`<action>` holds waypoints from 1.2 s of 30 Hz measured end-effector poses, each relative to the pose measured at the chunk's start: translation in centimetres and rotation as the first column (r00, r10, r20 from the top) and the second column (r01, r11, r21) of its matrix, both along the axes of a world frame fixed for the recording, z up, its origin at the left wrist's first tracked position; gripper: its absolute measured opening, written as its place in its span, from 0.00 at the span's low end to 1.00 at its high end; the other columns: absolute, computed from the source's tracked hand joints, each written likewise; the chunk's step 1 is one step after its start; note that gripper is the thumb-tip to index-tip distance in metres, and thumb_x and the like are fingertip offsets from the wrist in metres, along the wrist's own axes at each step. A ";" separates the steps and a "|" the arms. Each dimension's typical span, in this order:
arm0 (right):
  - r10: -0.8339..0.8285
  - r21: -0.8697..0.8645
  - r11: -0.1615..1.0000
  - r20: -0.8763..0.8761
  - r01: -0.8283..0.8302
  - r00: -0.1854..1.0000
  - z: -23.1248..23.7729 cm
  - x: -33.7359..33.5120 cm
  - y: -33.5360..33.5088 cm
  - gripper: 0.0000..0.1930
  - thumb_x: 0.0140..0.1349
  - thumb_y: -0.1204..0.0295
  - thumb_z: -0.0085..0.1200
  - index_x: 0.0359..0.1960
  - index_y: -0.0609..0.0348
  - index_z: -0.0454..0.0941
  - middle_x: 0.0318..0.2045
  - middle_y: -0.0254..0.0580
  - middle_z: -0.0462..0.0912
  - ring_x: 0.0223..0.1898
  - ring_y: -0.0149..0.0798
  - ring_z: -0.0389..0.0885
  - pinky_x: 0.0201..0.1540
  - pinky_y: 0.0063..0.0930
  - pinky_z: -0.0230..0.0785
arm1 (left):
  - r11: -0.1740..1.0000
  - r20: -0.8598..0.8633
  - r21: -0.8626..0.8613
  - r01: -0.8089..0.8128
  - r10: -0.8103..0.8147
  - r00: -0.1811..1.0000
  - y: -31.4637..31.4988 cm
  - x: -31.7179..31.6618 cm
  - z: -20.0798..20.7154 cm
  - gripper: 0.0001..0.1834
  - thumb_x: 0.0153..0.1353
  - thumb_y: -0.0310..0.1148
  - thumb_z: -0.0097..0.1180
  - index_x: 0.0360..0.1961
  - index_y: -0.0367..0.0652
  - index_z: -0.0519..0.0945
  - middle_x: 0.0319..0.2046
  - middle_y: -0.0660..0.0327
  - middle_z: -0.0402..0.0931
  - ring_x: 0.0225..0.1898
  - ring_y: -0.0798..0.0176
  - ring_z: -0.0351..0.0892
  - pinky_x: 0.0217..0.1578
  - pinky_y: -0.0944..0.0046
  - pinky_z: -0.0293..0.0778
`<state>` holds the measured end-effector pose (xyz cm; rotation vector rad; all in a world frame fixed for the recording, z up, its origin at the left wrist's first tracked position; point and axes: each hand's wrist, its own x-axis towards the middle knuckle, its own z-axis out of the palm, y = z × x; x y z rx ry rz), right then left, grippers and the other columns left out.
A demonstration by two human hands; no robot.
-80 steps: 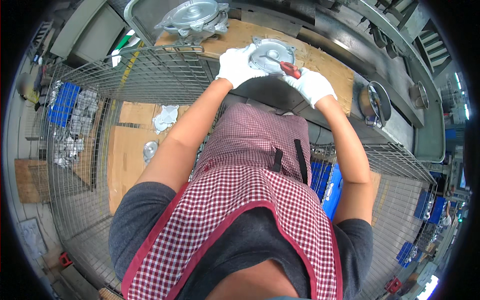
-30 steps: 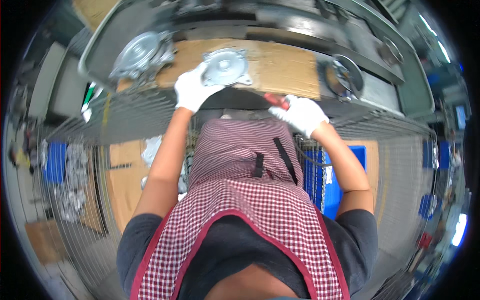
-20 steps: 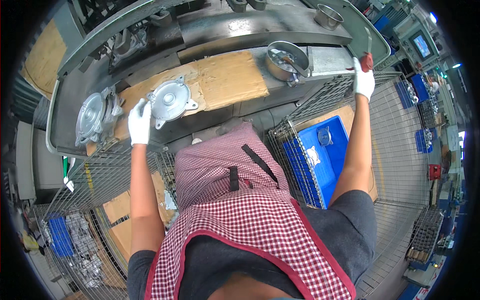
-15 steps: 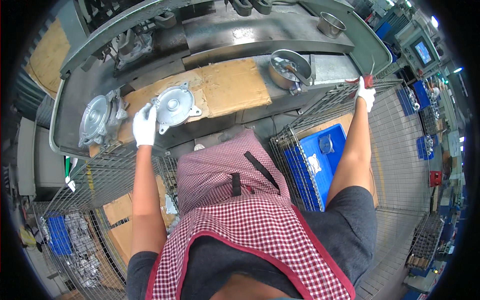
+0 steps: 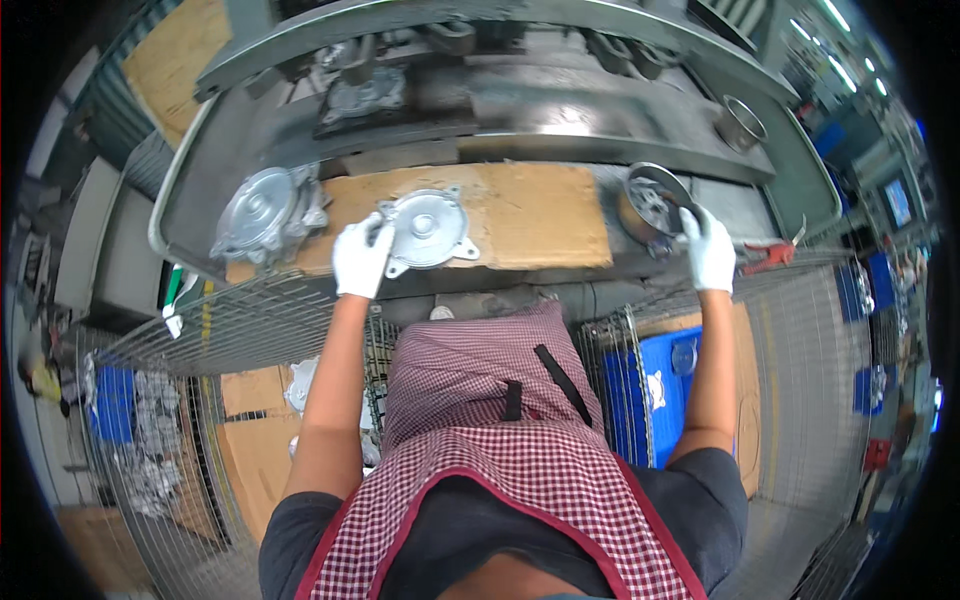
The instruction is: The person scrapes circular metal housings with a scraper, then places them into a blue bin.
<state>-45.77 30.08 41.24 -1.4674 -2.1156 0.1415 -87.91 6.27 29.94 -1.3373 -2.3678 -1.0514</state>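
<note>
A round silver metal cover [image 5: 428,228] with several lugs lies on a cardboard sheet [image 5: 540,215] on the bench. My left hand [image 5: 363,258], in a white glove, is closed at the cover's left edge, by a lug. At the right, my white-gloved right hand [image 5: 710,252] is at the rim of a steel pot [image 5: 637,222]. Its thumb and fingers close around the dark handle of a tool [image 5: 686,220] that leans out of the pot; the tool's working end cannot be made out. Just right of that hand lies a red-handled tool [image 5: 768,257] with a metal tip.
More metal covers [image 5: 262,205], some in clear plastic, are stacked at the bench's left. An empty-looking steel cup [image 5: 740,125] stands at the back right. Wire cages [image 5: 250,310] flank me; the right one holds a blue bin [image 5: 665,365] with parts.
My right hand has left the red-handled tool and moved left to the pot. My left hand stays at the cover's edge. The view has shifted, with the bench appearing farther right and lower.
</note>
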 end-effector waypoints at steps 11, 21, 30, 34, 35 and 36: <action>0.402 0.314 0.821 0.274 -0.476 0.874 2.3 -28.3 5.3 0.16 0.61 0.68 0.46 0.51 0.43 0.75 0.46 0.46 0.79 0.45 0.47 0.79 0.47 0.34 0.71 | 0.999 -0.020 0.015 -0.028 0.029 0.999 -0.1 0.1 0.5 0.17 0.53 0.44 0.57 0.38 0.44 0.82 0.28 0.55 0.77 0.33 0.52 0.76 0.38 0.54 0.70; 0.017 0.190 0.982 -0.073 -0.003 0.997 2.8 -27.2 8.6 0.23 0.65 0.50 0.38 0.44 0.51 0.79 0.36 0.51 0.82 0.38 0.52 0.81 0.42 0.41 0.72 | 0.998 0.020 -0.058 -0.026 0.027 0.999 -0.1 -0.1 0.0 0.17 0.54 0.44 0.57 0.39 0.45 0.81 0.29 0.54 0.76 0.34 0.50 0.75 0.39 0.54 0.70; -0.015 0.179 0.981 -0.338 0.080 0.941 2.6 -6.1 0.4 0.18 0.59 0.56 0.53 0.40 0.56 0.82 0.36 0.45 0.83 0.39 0.46 0.82 0.44 0.33 0.71 | 0.976 -0.053 -0.188 0.113 -0.125 0.991 -1.2 0.8 1.3 0.33 0.44 0.49 0.64 0.52 0.46 0.76 0.42 0.50 0.77 0.42 0.47 0.75 0.46 0.51 0.69; -0.140 0.018 0.990 -0.114 0.143 0.984 2.8 0.3 0.2 0.20 0.57 0.52 0.52 0.39 0.55 0.82 0.34 0.45 0.83 0.40 0.46 0.81 0.44 0.34 0.70 | 0.946 -0.124 -0.302 0.118 -0.162 0.979 -1.6 3.2 2.8 0.39 0.37 0.54 0.67 0.52 0.47 0.76 0.50 0.49 0.74 0.48 0.46 0.74 0.50 0.51 0.69; -0.116 -0.053 0.992 -0.014 0.115 0.993 2.5 0.9 0.5 0.20 0.57 0.51 0.51 0.39 0.54 0.82 0.33 0.46 0.83 0.40 0.47 0.81 0.44 0.35 0.70 | 0.933 -0.188 -0.350 0.080 -0.154 0.970 -1.7 3.9 3.1 0.39 0.37 0.55 0.67 0.52 0.48 0.76 0.52 0.49 0.73 0.48 0.45 0.73 0.50 0.51 0.68; -0.061 -0.120 0.990 0.072 0.070 0.996 2.2 1.5 0.5 0.21 0.57 0.51 0.51 0.39 0.54 0.82 0.33 0.46 0.83 0.40 0.48 0.81 0.44 0.36 0.70 | 0.926 -0.195 -0.376 0.028 -0.109 0.975 -1.6 4.4 3.3 0.36 0.34 0.57 0.67 0.46 0.47 0.80 0.53 0.48 0.72 0.49 0.44 0.73 0.49 0.51 0.68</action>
